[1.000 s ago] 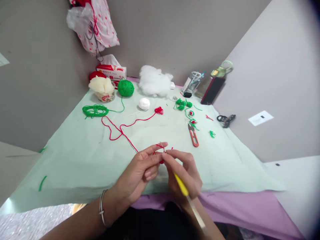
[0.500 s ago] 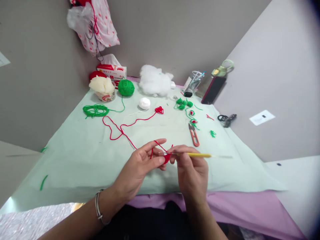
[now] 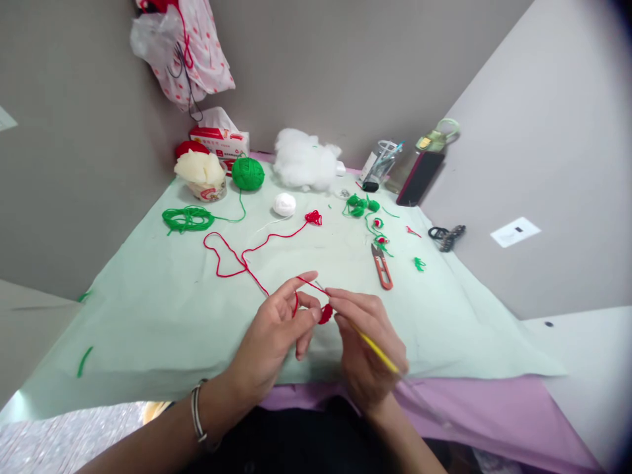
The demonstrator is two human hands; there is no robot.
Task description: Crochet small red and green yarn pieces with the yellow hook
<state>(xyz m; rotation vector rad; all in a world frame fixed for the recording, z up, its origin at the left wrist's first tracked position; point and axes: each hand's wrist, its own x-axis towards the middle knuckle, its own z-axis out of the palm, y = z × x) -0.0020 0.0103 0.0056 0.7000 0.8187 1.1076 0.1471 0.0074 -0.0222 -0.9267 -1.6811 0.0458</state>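
Note:
My left hand (image 3: pixel 284 329) pinches a small red crochet piece (image 3: pixel 326 314) between thumb and fingers, its index finger raised with red yarn (image 3: pixel 256 280) running over it. In my right hand (image 3: pixel 370 336) is a crochet hook (image 3: pixel 378 350) with a yellow handle, slanting down to the right. The hook's thin tip shows just above the red piece, close to the taut yarn. From my left hand the yarn trails in loops over the cloth to a small red tangle (image 3: pixel 313 218).
Thread snips (image 3: pixel 382 268) lie beyond my right hand, near small green and red crochet pieces (image 3: pixel 378 224). Farther back are a green yarn ball (image 3: pixel 248 173), a white ball (image 3: pixel 284 204), white stuffing (image 3: pixel 307 160), a tissue box (image 3: pixel 220 141) and a phone (image 3: pixel 420 178) leaning on a bottle.
My right hand has turned, so the hook has swung from nearly level to a slant, its tip now higher. The left index finger has shifted slightly left with the yarn.

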